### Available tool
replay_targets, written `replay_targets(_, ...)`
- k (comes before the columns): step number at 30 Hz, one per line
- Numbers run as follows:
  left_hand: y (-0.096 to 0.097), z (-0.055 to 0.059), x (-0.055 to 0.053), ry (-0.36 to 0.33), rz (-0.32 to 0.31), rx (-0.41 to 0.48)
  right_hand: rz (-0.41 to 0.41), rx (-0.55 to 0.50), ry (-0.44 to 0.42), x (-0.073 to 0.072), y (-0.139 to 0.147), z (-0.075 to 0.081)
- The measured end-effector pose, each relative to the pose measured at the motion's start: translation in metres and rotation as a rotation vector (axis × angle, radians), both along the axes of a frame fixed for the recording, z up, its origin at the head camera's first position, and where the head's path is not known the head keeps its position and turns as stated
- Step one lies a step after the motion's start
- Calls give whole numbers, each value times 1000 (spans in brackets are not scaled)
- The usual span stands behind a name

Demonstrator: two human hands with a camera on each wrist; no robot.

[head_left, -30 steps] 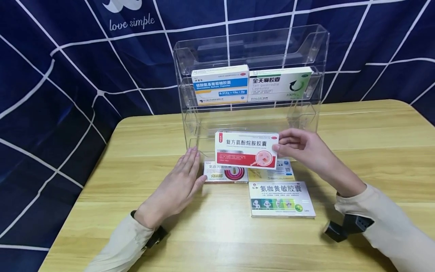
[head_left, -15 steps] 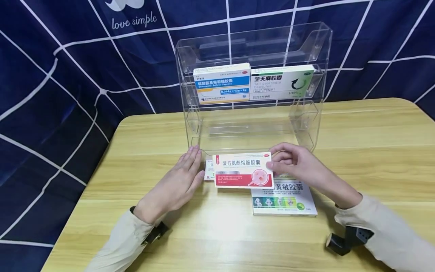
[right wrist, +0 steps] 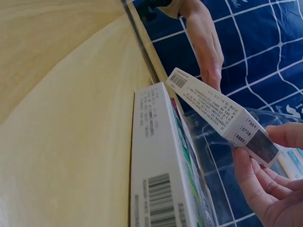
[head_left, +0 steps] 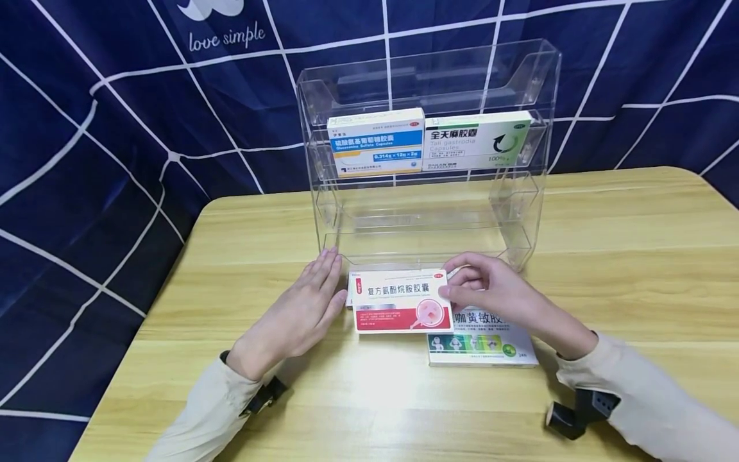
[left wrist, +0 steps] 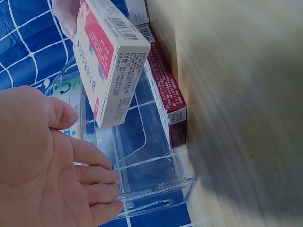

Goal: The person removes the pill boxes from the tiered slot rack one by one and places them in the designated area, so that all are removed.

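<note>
Holding red-and-white box (head_left: 401,301) short of bench's far edge (head_left: 629,176); right grip (head_left: 496,292) pinching, left grip (head_left: 291,314) straight-fingered; next likely needs steady pinch.

Two hands show, one left hand (head_left: 294,314) and one right hand (head_left: 496,289), with two sleeves (head_left: 664,398) and two black wrist devices (head_left: 597,405), one per arm. There is one table (head_left: 623,256), one clear rack (head_left: 427,221) and one dark blue cloth (head_left: 444,13) bearing two printed words. The rack holds two boxes: one blue-and-white box (head_left: 376,146) and one green-and-white box (head_left: 476,142). One red-and-white box (head_left: 401,311) is held, and one green-striped box (head_left: 491,350) lies on the table. At least one dark-red-edged box (left wrist: 161,80) is partly covered; exactly how many lie there is hard to tell.
</note>
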State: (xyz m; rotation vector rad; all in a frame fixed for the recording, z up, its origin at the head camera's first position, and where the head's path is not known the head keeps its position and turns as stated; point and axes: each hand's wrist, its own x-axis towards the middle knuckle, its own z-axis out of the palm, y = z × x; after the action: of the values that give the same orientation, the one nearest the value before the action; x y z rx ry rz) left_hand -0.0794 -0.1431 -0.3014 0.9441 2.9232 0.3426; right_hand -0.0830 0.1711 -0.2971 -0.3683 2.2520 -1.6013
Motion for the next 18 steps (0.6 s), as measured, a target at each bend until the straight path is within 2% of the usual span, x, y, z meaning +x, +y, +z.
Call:
replay_targets(8,0,0,0,-9,0,-10,66,-32,-7,2,-9,-4)
replay_targets(18,1,2,0,-10,5,-18,97,-64,-43,8,-22,-8)
